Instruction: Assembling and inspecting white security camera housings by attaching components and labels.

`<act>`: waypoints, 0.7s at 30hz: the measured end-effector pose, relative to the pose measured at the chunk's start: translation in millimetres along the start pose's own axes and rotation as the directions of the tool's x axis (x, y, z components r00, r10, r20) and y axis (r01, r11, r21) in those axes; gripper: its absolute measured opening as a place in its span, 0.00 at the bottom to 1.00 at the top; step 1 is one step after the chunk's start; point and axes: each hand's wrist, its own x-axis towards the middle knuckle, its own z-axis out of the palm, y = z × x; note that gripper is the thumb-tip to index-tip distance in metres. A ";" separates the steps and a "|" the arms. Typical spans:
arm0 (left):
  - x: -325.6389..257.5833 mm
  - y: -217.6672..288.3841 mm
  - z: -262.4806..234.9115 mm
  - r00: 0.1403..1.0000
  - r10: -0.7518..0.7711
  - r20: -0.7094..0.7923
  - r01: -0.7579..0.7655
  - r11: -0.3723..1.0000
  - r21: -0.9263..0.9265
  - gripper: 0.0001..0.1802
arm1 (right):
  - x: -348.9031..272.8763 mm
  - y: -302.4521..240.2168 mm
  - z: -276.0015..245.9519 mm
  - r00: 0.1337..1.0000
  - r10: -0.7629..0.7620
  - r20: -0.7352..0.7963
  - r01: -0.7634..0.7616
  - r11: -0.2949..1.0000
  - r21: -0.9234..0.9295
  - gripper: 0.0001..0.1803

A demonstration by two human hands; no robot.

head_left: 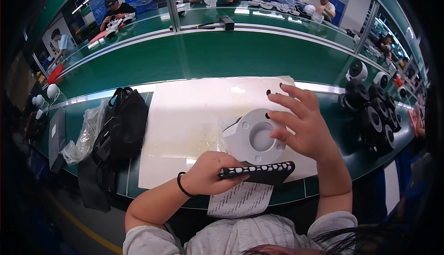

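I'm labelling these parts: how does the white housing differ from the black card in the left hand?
The white housing is rounded, while the black card is thin and flat. The housing appears to rest on the white mat; the card is gripped by the left hand. Both show small round marks.

Table (329,118): green surface. A white sheet (185,111) covers its middle. To the left lie a black bag (124,125), a clear plastic bag (88,132) and a grey flat case (57,134). Right: clustered black-and-white round units (373,116).
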 end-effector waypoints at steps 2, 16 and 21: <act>0.9 1.5 -0.6 1.000 -0.010 -0.001 0.010 1.000 0.009 0.07 | -0.5 -9.2 -5.8 1.000 0.011 0.022 -0.009 0.998 -0.067 0.20; -1.9 -5.0 -1.4 0.999 0.048 -0.013 -0.048 0.999 0.025 0.10 | -3.3 5.0 -5.0 0.994 0.093 0.065 -0.101 0.985 0.139 0.24; -0.3 -4.2 -1.9 1.000 0.028 0.013 -0.029 0.999 0.034 0.10 | -2.8 5.9 3.9 0.990 0.097 0.106 -0.113 0.979 0.167 0.23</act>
